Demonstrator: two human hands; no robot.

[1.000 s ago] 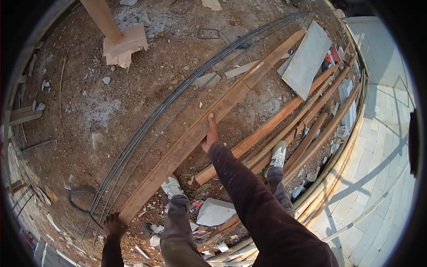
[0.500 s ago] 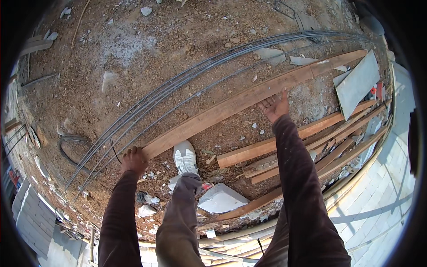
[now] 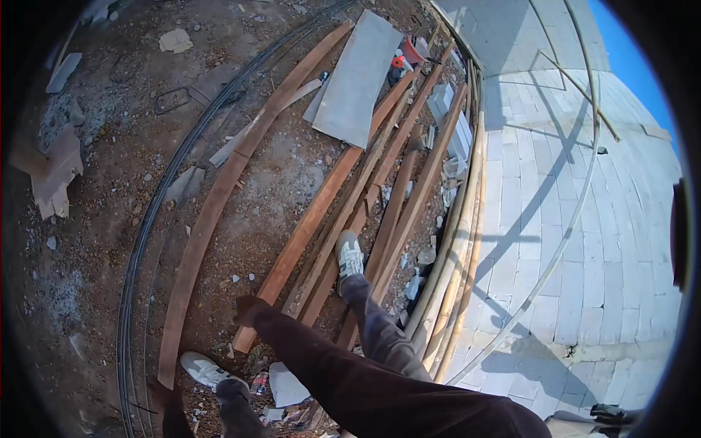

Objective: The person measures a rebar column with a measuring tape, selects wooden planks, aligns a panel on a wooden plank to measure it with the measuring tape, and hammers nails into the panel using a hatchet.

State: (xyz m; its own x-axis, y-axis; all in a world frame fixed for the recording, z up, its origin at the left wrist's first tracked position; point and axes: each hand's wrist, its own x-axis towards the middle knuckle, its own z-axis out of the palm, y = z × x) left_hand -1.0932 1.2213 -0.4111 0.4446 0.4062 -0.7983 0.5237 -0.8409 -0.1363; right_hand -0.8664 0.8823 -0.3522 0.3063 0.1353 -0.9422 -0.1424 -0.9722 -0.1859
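Observation:
A long reddish wooden plank point(image 3: 207, 212) lies along the ground beside a bundle of steel rods point(image 3: 139, 248). At its near end is my left hand point(image 3: 166, 396), dark in shadow and closed around that end. My right hand point(image 3: 250, 309) hangs between this plank and a second timber point(image 3: 292, 237), close to the timber's near end. Its fingers are dark and blurred, so neither their shape nor any contact with the timber can be made out.
More timbers point(image 3: 420, 190) lie side by side on the right, one foot point(image 3: 350, 254) among them. A grey board point(image 3: 358, 80) rests across their far ends. Bamboo poles point(image 3: 456, 255) border a pale block wall point(image 3: 540, 241). A white chunk point(image 3: 287, 385) sits near my other shoe point(image 3: 212, 370).
The view has swung to the right, bringing the block wall in. My right hand has left the long plank's side for the second timber's near end. My left stays at the plank's end.

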